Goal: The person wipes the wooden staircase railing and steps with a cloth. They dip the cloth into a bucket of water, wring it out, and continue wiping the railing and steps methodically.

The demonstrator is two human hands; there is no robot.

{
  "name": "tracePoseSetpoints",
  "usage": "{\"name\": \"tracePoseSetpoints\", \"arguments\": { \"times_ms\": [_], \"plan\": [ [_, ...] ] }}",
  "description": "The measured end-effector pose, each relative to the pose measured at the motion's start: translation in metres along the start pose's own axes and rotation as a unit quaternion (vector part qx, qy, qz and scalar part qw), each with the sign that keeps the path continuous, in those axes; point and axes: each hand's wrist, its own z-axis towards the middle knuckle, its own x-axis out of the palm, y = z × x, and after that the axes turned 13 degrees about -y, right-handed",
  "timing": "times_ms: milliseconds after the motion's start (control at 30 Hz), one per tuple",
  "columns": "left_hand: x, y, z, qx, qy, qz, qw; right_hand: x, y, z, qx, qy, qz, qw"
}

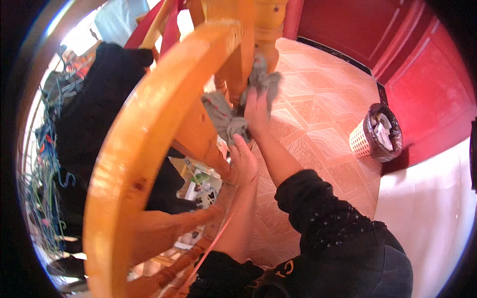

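A grey cloth (pixel 220 111) is bunched around the lower wooden part of a staircase railing, beside the newel post (pixel 234 80). My left hand (pixel 244 158) presses on the near end of the cloth, thumb against its folds. Farther forward, my right hand (pixel 257 111) lies on another bunch of grey cloth (pixel 262 76) at the post's side, slightly blurred. Whether the two bunches are one cloth, I cannot tell. The curved wooden handrail (pixel 149 123) arches over the left of the view, with turned balusters (pixel 175 219) below it.
A lined wastebasket (pixel 359 143) holding crumpled paper stands on the tiled floor (pixel 316 130) to the right, near red wall panels (pixel 428 89). Dark clothing (pixel 93 111) and many hangers (pixel 46 178) are beyond the railing at left. A pink cord (pixel 212 244) runs beside my left forearm.
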Motion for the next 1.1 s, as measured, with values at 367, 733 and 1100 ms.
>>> {"name": "tracePoseSetpoints", "arguments": {
  "times_ms": [367,733,1100],
  "plan": [
    [-0.002,0.008,0.101,0.51,-0.052,0.015,0.858,-0.017,-0.001,0.061,0.235,0.225,0.219,0.92],
    [0.029,0.077,0.079,0.022,-0.056,0.074,0.995,-0.071,-0.161,-0.03,0.126,0.26,-0.097,0.952],
    [0.11,0.132,0.101,-0.123,-0.004,-0.254,0.959,-0.065,-0.235,-0.003,0.188,0.251,-0.005,0.95]
  ]
}}
